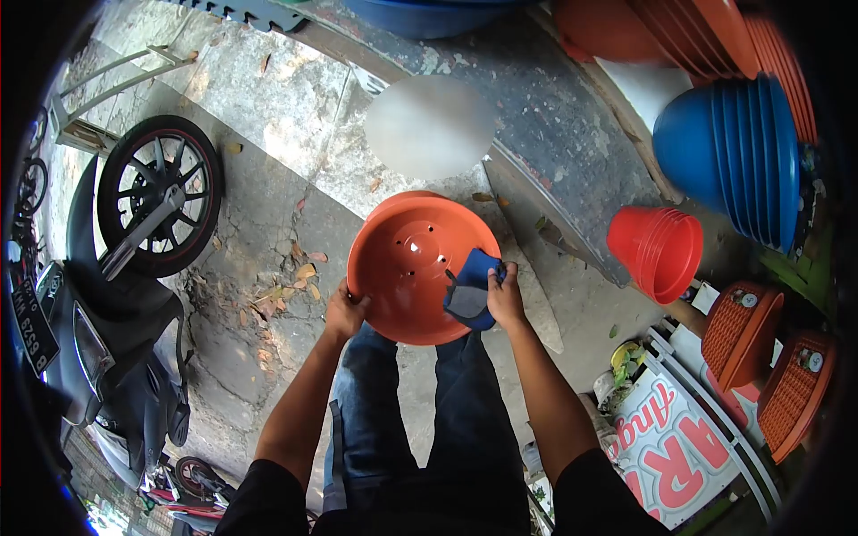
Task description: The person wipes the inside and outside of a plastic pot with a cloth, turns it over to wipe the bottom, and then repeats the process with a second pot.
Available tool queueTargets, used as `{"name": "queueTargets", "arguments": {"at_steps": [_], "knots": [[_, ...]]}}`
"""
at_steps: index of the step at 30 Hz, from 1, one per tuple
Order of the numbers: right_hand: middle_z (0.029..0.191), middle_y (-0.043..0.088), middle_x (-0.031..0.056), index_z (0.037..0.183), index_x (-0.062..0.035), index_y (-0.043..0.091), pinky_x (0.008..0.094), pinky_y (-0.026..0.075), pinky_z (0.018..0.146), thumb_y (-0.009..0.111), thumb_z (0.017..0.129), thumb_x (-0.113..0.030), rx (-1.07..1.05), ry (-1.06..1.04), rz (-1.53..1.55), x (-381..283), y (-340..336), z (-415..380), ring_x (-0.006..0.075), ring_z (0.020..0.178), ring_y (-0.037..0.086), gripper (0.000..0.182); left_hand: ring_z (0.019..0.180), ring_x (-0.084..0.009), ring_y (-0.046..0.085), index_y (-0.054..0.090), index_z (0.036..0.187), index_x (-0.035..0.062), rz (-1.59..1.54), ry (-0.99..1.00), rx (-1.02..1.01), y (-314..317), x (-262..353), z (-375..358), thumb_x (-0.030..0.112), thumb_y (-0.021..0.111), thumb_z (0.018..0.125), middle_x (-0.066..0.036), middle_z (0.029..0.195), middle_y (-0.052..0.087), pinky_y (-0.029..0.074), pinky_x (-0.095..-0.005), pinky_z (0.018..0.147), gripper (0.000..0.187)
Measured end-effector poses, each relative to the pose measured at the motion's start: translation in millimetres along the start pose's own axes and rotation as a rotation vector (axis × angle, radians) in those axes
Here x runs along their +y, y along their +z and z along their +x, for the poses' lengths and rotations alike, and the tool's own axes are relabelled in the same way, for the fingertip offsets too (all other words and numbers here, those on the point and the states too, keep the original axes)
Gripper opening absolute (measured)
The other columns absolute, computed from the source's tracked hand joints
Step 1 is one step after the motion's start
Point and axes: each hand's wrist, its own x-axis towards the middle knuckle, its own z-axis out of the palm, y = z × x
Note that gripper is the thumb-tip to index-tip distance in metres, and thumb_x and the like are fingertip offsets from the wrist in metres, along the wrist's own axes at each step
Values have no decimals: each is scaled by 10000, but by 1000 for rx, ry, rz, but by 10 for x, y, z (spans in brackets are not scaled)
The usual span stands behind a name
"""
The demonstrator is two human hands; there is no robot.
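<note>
An orange plastic plant pot [384, 268], wide and round with small holes in its bottom, is held in front of my legs with its mouth facing me. My left hand [347, 311] grips the rim at its lower left, thumb on the near side. On the opposite side, my right hand [506, 295] is closed on a dark blue and grey cloth [472, 290]. The cloth lies over the pot's right rim and hangs partly inside. Fingers of both hands are partly hidden.
A parked motorcycle [134, 241] stands at left on the concrete. Stacked blue pots [724, 161], red pots [657, 250] and woven-pattern orange pots [742, 335] are at right. A grey ledge [554, 125] crosses the top; a lettered sign [675, 447] leans at lower right.
</note>
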Motion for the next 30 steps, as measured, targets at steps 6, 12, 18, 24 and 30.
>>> {"name": "queueTargets", "arguments": {"at_steps": [6, 12, 18, 24, 30], "knots": [[1036, 606, 304, 1204, -39, 374, 509, 454, 816, 495, 978, -240, 190, -275, -10, -669, -695, -778, 487, 982, 582, 325, 636, -97, 554, 555, 1050, 27, -224, -87, -231, -374, 659, -573, 4, 519, 900, -12, 777, 579, 476, -274, 543, 156], [962, 613, 289, 1186, -6, 394, 505, 460, 780, 546, 949, -201, 368, -509, 12, -1634, -1490, -1810, 484, 929, 594, 342, 1039, -164, 561, 361, 1365, 34, -188, 17, -168, -918, 1656, -1414, 65, 500, 913, -74, 1179, 554, 512, -333, 822, 474], [992, 607, 298, 1192, -4, 418, 490, 461, 797, 533, 958, -236, 483, -666, 100, -2494, -2098, -2698, 480, 943, 595, 349, 1055, -179, 569, 419, 1349, -3, -183, 99, -212, -1482, 2554, -2106, 33, 472, 926, -88, 1223, 563, 506, -342, 849, 427], [1197, 557, 231, 1236, 13, 526, 453, 406, 968, 454, 993, -263, 799, -935, 149, -3003, -2385, -3158, 412, 1102, 536, 375, 1173, -197, 513, 311, 1427, 45, -440, 476, -52, -1651, 3112, -2519, -41, 435, 903, -106, 1312, 512, 443, -346, 971, 545], [1114, 612, 227, 1210, 76, 527, 406, 442, 914, 461, 1004, -321, 376, -785, 851, -3283, -1819, -3139, 335, 1014, 599, 451, 1423, -227, 199, -4, 1515, 112, -410, 643, -81, -1572, 3266, -2594, -126, 376, 835, -143, 1532, 181, 190, -364, 1157, 814]]}}
